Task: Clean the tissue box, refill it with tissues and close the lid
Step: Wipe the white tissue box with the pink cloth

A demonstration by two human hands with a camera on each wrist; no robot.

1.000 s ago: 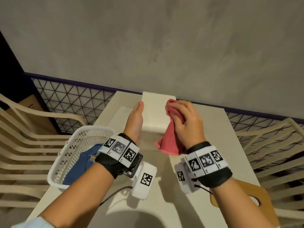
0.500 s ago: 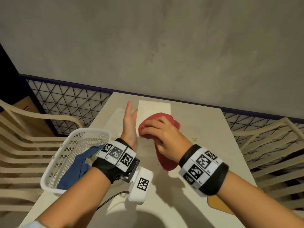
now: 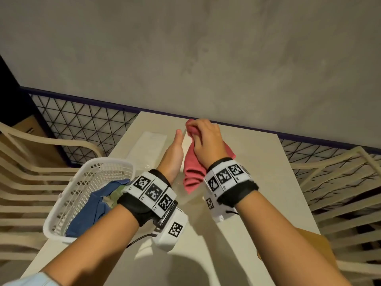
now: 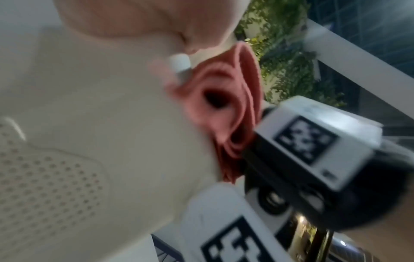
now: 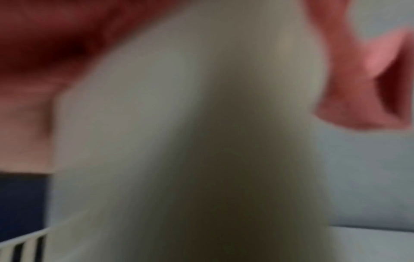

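White basket (image 3: 68, 195): blue cloth (image 3: 90, 211) inside. Right hand (image 3: 206, 141) clutches pink cloth (image 3: 192, 174); left hand (image 3: 173, 155) flat against tissue box (image 3: 186, 139).

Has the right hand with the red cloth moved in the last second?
Yes. The right hand carried the red cloth toward the table's far edge by the wall.

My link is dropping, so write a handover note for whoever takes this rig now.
Left hand: open, flat against the tissue box, steadying it.
Right hand: grips the red cloth, pressed on the box.
White tissues lie on the table, left of the box.
Done: wiping under way.
Left: finish cleaning, refill, close the lid; the lid is hidden now.
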